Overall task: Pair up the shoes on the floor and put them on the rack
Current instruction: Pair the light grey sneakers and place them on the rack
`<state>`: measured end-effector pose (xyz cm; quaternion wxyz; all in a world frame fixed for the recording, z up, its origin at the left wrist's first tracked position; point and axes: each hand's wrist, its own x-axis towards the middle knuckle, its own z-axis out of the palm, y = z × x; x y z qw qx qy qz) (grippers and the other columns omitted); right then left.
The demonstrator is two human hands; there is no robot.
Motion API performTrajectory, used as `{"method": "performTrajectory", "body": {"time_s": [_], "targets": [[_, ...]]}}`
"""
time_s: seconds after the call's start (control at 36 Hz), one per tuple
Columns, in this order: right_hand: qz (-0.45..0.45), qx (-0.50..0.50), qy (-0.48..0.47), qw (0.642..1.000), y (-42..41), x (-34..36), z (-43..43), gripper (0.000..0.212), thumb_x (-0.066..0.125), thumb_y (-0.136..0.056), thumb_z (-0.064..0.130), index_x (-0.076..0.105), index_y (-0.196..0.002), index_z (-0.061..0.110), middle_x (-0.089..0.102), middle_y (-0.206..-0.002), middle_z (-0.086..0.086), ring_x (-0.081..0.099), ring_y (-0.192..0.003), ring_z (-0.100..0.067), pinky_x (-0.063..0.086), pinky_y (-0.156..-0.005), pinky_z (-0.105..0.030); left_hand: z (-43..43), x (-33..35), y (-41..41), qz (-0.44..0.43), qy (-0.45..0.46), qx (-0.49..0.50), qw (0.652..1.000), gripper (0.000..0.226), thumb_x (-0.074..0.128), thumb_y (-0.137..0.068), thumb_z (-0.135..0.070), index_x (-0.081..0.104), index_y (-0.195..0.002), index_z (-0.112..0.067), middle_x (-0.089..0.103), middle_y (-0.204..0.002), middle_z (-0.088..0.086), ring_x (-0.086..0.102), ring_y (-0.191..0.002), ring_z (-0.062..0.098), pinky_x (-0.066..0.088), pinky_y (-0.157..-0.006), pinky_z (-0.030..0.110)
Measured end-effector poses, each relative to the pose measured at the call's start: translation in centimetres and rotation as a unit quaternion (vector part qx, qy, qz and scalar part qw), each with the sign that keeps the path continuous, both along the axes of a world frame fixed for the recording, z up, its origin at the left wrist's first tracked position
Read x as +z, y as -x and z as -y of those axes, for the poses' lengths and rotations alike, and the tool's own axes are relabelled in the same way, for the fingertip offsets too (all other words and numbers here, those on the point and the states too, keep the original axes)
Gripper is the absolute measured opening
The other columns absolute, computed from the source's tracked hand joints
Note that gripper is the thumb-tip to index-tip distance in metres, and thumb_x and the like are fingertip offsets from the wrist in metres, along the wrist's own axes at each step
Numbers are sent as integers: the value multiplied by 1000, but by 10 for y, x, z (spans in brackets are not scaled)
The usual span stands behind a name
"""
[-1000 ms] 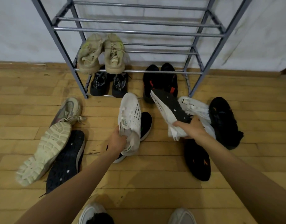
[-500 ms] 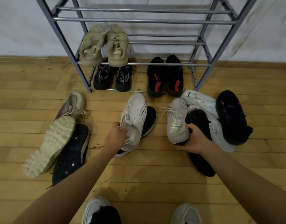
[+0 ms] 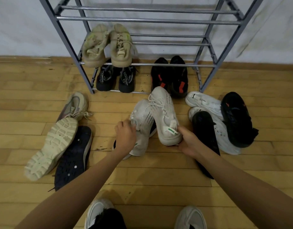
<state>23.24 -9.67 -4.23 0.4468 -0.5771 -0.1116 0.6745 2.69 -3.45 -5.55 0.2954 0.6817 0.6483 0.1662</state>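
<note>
Head view only.

**Hidden or cut off:**
- The rack [image 3: 66, 40] ran out of frame at the top; only its lower rails showed.
- The left grip [image 3: 125, 138] was curled round the collar of the left white knit shoe [image 3: 142, 116], which lay on the floor [image 3: 142, 179]. Its fingertips were buried in the shoe.
- This shoe lay over a dark shoe [image 3: 153, 129], of which only a sliver showed.
- The right grip [image 3: 188, 142] was clamped on the heel of the right white knit shoe [image 3: 165, 113], toe towards the rack and touching its mate. Whether its sole met the floor could not be told.
- The right forearm covered part of a black shoe [image 3: 205, 129].
- A beige sole [image 3: 51, 146] and a dark sole [image 3: 73, 157] lay upturned, uppers unseen, just beside a grey-beige shoe [image 3: 74, 106].
- The person's own shoes [image 3: 97, 212] were cropped at the bottom edge.

**On the rack:** a beige pair [image 3: 107, 45] on a rail; below it a black lettered pair [image 3: 116, 78] and a black-and-red pair [image 3: 170, 75].

**On the floor at right:** two white shoes [image 3: 205, 101] and a black shoe [image 3: 236, 119].

**Writing:**
- The lettered pair's tongues read roughly "PRORENG"; this was uncertain.
- The knit shoes carried dotted side print, illegible, and a green heel tab [image 3: 173, 130].
- A small black label on one white shoe was unreadable.
</note>
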Motion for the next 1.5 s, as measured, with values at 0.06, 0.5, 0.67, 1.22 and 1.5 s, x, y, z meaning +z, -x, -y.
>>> {"method": "performTrajectory", "body": {"time_s": [0.06,0.5,0.67,1.22,1.5], "targets": [[-31,13,-11,999,15,2,-3,31,45,-98,31,60,-121,18,71,-108,-6,68,-94,-23,59,-71,-41,4,9,-4,100,33,14,994,43,37,-100,-35,50,-128,-5,52,-124,14,47,-116,26,35,-95,30],[220,83,46,971,90,1,-55,24,50,-95,29,58,-105,9,61,-103,-13,55,-82,-19,47,-66,-29,-31,25,64,379,208,194,881,30,64,-88,-12,57,-117,-8,67,-111,12,67,-90,24,56,-72,33],[250,124,145,949,112,-5,-62,104,77,-74,43,14,-149,10,27,-152,-10,31,-137,-29,34,-109,-37,-35,4,111,353,225,240,876,37,61,-88,-8,55,-125,-4,65,-117,18,64,-103,35,51,-93,51],[416,189,147,877,112,-26,-39,70,77,-62,36,48,-117,4,50,-124,-12,54,-111,-27,53,-89,-39,-26,-28,108,149,301,138,932,126,83,-43,-66,31,-142,-9,47,-137,3,51,-117,19,49,-92,36],[440,200,113,868,90,2,-23,60,71,-75,23,44,-123,-1,40,-129,-15,50,-114,-32,51,-86,-38,-28,-20,104,122,312,176,926,105,81,-68,-25,14,-147,-7,47,-129,15,54,-108,27,52,-78,37]]}}
